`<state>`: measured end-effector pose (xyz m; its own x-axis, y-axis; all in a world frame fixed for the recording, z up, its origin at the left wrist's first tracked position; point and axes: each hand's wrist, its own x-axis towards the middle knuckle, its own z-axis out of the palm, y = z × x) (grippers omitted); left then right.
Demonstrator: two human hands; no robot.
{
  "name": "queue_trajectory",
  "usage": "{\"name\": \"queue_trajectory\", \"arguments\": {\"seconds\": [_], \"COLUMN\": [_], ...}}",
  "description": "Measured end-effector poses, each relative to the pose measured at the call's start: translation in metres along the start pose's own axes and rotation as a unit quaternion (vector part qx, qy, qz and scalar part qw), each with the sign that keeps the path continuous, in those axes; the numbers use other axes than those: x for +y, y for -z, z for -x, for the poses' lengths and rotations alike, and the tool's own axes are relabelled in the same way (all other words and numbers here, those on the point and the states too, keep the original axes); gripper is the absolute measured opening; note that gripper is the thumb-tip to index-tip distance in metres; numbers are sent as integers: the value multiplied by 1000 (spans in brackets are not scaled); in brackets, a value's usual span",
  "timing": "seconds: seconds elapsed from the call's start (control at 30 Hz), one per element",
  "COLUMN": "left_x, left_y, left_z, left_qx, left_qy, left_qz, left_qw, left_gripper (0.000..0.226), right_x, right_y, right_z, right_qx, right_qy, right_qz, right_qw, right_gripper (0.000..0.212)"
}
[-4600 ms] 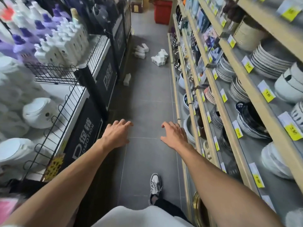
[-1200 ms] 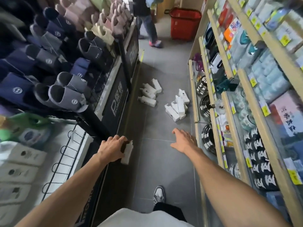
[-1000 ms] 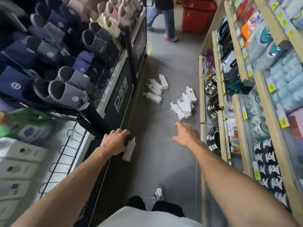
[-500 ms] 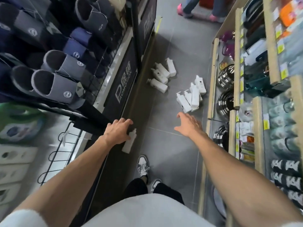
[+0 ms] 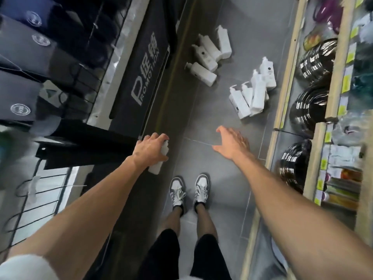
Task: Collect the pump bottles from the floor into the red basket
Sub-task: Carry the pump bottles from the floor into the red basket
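My left hand (image 5: 149,150) grips a white pump bottle (image 5: 159,162) above the grey floor, close to the black display stand. My right hand (image 5: 232,142) hangs open with spread fingers, holding nothing, a short way in front of a pile of several white pump bottles (image 5: 252,93) lying on the floor by the right shelf. A second group of several white pump bottles (image 5: 210,53) lies further ahead near the left stand. The red basket is out of view.
A black promotion stand (image 5: 141,73) with slippers (image 5: 24,43) lines the left side. A wooden shelf unit (image 5: 282,110) with stacked black dishes (image 5: 310,102) runs along the right. My two feet in sneakers (image 5: 188,188) stand on the grey tiled aisle.
I have walked up the aisle and the view has tilted down; the bottle piles are nearer. The left hand still holds its bottle. The red basket and another person's feet have left the view.
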<state>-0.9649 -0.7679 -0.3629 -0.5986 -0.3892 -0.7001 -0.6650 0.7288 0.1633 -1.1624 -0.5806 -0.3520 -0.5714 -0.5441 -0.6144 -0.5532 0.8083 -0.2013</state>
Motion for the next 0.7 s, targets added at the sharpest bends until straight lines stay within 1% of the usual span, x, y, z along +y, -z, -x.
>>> {"name": "queue_trajectory", "arguments": {"seconds": [0.1, 0.2, 0.3, 0.47, 0.63, 0.7], "left_x": [-7, -17, -39, -84, -120, -130], "left_y": [-40, -78, -131, -232, -338, -375], "left_z": [-48, -84, -140, -224, -294, -317], "left_qx": [-24, -36, -44, -50, -15, 27], "left_qy": [13, 21, 43, 113, 187, 218], "left_qz": [7, 15, 37, 80, 151, 182], "left_qw": [1000, 999, 997, 989, 971, 959], "left_gripper": [78, 81, 76, 70, 83, 84], "right_x": [7, 12, 22, 39, 47, 51], "right_y": [-35, -65, -113, -202, -285, -313], "right_z": [-45, -79, -133, -215, -287, -313], "right_qx": [-21, -25, -28, -37, -29, -28], "right_qy": [3, 8, 19, 39, 75, 83], "right_qz": [-5, -7, 1, 36, 32, 28], "right_qw": [1000, 1000, 999, 998, 996, 996], "right_gripper": [58, 57, 58, 62, 63, 65]}}
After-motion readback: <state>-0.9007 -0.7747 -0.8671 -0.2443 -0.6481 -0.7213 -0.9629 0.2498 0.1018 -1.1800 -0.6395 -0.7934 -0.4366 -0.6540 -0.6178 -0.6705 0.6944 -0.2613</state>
